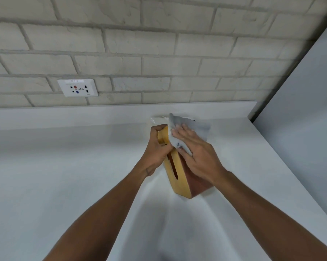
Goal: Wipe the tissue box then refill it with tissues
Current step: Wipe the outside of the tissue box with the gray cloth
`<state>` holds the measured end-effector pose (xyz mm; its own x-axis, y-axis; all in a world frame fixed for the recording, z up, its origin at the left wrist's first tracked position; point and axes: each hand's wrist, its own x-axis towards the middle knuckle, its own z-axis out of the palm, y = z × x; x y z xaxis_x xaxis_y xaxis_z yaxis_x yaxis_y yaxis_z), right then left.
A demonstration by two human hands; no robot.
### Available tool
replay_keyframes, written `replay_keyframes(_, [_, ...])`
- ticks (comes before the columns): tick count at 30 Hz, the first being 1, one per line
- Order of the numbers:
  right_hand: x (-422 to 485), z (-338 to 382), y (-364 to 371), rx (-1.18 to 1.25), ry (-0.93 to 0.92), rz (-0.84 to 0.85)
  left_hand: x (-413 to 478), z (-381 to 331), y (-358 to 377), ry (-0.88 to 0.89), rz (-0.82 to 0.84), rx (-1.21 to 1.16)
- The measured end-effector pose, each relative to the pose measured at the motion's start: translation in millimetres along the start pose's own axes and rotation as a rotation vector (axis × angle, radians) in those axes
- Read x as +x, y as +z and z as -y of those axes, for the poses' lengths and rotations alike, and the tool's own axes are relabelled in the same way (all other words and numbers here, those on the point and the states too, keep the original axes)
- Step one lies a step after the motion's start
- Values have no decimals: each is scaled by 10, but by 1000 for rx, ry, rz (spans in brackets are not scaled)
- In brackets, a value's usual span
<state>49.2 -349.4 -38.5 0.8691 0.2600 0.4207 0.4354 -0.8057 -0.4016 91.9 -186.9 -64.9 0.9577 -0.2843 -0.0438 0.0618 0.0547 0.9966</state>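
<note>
On the white table [64, 166], toward its back right corner, near the brick wall [159, 44]: one wooden tissue box [180, 185], turned onto a side, near end touching the table; whether the far end is lifting clear cannot be told

Orientation: long axis is running away from the person toward the wall, drifting slightly leftward at the far end. Yellow slotted top face is pointing left; reddish-brown side face is pointing up and to the right

Left hand [157, 147]: fingers are curling round the far end of the box and gripping it, steadying it from the slotted side

Right hand [196, 153]: fingers are lying straight and spread, pressing a pale cloth [179, 125] flat against the brown side; nothing is being clasped

Also present: a crinkled clear wrapper [155, 118] just behind the box, contents not legible; a wall socket [77, 87] well to the left

Stage, as judged: wiping is under way; refilling not yet begun

Hazards, as judged:
- box is balancing on a narrow side, so a hard sideways push from the right hand could be rolling it over or skidding it on the smooth table if the left grip is loosening
- cloth is loose at its far edge and could be bunching or slipping from under the flat fingers
- a long stroke toward the wall could be knocking the wrapper
</note>
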Motion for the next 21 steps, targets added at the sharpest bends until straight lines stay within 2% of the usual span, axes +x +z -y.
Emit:
replay_keyframes(3, [155,5,-62,41,127,-22,-40,-43,9,-3,-12,2])
replay_keyframes(6, [158,91,-37,16,14,32,-68,-59,11,18,-4,12])
replay_keyframes(7, [139,81,-36,29,26,18,-66,-50,14,23,-6,13])
replay_keyframes(10, [29,14,-66,83,276,-78,-60,-46,38,0,-33,-34])
replay_keyframes(11, [-59,37,-46,57,276,-73,-54,-37,40,-9,-43,-45])
replay_keyframes(15, [-843,177,177,-49,6,-91,-11,17,-8,-66,-87,-99])
replay_keyframes(21, [-1708,46,190,-68,-25,-44,23,-57,53,-72,-8,-29])
